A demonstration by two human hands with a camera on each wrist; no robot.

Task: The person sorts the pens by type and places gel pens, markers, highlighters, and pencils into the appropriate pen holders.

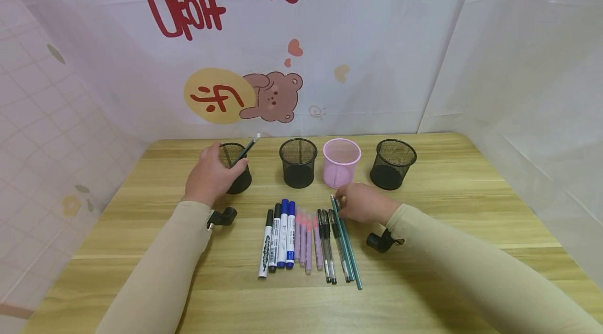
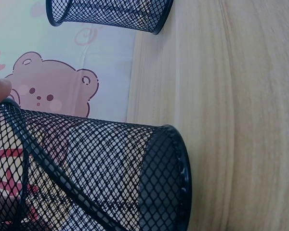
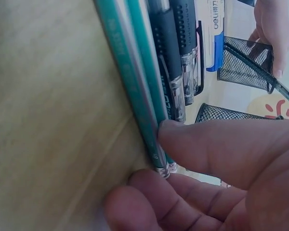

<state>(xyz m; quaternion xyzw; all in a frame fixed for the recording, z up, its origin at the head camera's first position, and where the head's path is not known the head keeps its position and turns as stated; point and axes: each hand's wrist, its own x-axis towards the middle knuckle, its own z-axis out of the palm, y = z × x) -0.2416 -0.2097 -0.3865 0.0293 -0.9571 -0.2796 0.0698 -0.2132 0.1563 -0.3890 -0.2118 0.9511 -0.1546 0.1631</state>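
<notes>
My left hand (image 1: 210, 175) grips the black mesh pen holder (image 1: 241, 183) at the far left, its thumb by the rim. A dark pencil (image 1: 248, 149) leans in that holder, its eraser end poking out past the rim. In the right wrist view, two green pencils (image 3: 130, 77) lie side by side on the table. The thumb and curled fingers of my right hand (image 1: 365, 203) pinch at their eraser ends; whether one or both are held is hard to tell. Black gel pens (image 1: 326, 240) lie just left of the pencils.
Left of the gel pens lie several pink highlighters (image 1: 308, 247), two blue markers (image 1: 283, 234) and two black markers (image 1: 268, 240). Behind stand a black mesh holder (image 1: 299, 164), a pink mesh holder (image 1: 340, 171) and another black holder (image 1: 390, 166). A printed cloth (image 1: 377, 35) hangs behind the table.
</notes>
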